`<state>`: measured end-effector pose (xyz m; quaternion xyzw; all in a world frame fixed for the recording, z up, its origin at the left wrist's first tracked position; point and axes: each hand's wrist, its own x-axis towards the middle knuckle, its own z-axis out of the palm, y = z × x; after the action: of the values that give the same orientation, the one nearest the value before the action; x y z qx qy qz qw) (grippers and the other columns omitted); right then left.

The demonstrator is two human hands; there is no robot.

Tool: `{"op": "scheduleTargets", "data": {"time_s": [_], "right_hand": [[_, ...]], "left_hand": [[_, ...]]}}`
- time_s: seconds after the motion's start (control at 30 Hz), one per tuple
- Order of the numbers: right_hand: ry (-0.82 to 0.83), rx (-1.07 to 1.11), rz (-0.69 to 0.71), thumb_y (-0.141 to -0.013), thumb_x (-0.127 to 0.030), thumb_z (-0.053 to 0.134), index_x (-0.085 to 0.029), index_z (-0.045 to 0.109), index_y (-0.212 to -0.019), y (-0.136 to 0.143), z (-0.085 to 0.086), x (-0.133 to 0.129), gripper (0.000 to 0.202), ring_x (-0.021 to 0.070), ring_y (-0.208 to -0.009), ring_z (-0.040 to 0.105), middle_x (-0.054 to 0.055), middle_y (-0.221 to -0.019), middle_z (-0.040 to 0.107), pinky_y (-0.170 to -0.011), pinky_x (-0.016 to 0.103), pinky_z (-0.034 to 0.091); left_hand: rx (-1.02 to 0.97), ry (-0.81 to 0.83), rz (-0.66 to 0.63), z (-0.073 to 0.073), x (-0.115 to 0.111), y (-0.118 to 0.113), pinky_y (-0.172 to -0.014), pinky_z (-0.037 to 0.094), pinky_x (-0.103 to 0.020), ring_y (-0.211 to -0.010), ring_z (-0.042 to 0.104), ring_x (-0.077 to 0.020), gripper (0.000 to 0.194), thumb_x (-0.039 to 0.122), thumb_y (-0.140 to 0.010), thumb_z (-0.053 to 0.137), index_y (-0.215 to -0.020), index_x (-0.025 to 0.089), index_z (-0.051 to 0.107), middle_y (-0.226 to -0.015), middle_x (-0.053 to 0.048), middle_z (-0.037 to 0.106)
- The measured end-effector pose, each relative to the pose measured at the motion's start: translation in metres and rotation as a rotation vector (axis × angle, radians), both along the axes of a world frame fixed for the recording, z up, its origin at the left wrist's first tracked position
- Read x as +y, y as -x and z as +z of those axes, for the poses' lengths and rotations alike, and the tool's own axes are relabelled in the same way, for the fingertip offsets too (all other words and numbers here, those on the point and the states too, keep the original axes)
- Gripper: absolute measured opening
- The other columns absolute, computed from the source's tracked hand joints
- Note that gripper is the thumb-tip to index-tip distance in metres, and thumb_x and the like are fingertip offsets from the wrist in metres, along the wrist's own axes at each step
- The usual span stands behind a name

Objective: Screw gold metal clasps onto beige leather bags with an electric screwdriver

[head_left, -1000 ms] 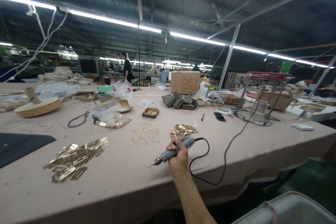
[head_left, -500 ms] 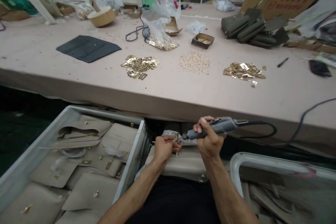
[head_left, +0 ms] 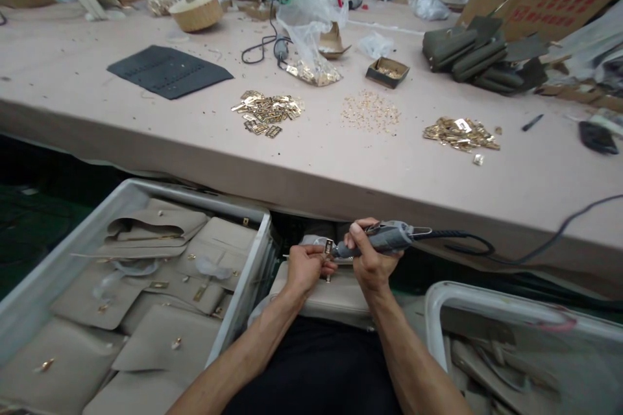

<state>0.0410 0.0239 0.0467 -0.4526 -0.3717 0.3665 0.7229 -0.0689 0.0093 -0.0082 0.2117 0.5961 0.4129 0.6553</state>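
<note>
Electric screwdriver clamped in right hand, close beside left hand; tip near gold plate pinched over beige bag, attachment unclear. Fittings already on bags in white bin; loose frames unused on surface.

On the worktop, a pile of metal frames is lying left of the scattered screws, and a pile of metal plates is lying to their right. Behind the screws, an open box is sitting right of a bag of fittings. Before the worktop, a crate is holding bag pieces left of the hands.
</note>
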Motion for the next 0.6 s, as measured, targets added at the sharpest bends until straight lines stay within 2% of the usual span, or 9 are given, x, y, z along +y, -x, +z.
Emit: {"op": "scheduleTargets", "data": {"time_s": [0.1, 0.2, 0.4, 0.6], "right_hand": [[0.008, -0.074, 0.034, -0.088, -0.026, 0.081, -0.018, 0.066, -0.088, 0.0, -0.001, -0.003, 0.017, 0.0144, -0.052, 0.057, -0.002, -0.066, 0.058, -0.054, 0.03, 0.051], [-0.001, -0.18, 0.065, -0.087, -0.026, 0.081, -0.019, 0.067, -0.087, 0.002, 0.0, -0.006, 0.015, 0.0144, -0.056, 0.058, 0.0, -0.073, 0.06, -0.056, 0.03, 0.052], [-0.093, -0.377, 0.173, -0.088, -0.02, 0.077, -0.019, 0.07, -0.085, 0.008, 0.015, -0.006, 0.008, 0.0153, -0.066, 0.06, 0.003, -0.082, 0.065, -0.06, 0.028, 0.05], [-0.11, -0.365, 0.27, -0.084, -0.021, 0.078, -0.018, 0.07, -0.083, 0.013, 0.024, -0.001, 0.008, 0.0155, -0.064, 0.06, 0.002, -0.075, 0.063, -0.058, 0.027, 0.05]], "left_hand": [[0.001, -0.001, 0.008, -0.001, 0.0, 0.0, -0.046, 0.06, -0.026, -0.05, 0.072, -0.0211, 0.008, 0.002, -0.073, 0.067, -0.077, 0.006, 0.072, -0.061, -0.012, 0.074], [0.001, -0.008, -0.002, -0.005, 0.0, 0.001, -0.046, 0.06, -0.027, -0.05, 0.072, -0.0223, 0.012, 0.002, -0.067, 0.068, -0.077, 0.006, 0.074, -0.059, -0.011, 0.074], [-0.005, -0.044, -0.026, -0.01, -0.004, 0.002, -0.046, 0.057, -0.027, -0.045, 0.068, -0.0206, 0.014, 0.008, -0.064, 0.066, -0.074, 0.007, 0.076, -0.055, -0.009, 0.072], [-0.017, -0.074, -0.008, -0.005, -0.005, 0.002, -0.045, 0.055, -0.027, -0.047, 0.068, -0.0209, 0.008, 0.01, -0.061, 0.068, -0.066, 0.009, 0.074, -0.056, -0.008, 0.071]]}}
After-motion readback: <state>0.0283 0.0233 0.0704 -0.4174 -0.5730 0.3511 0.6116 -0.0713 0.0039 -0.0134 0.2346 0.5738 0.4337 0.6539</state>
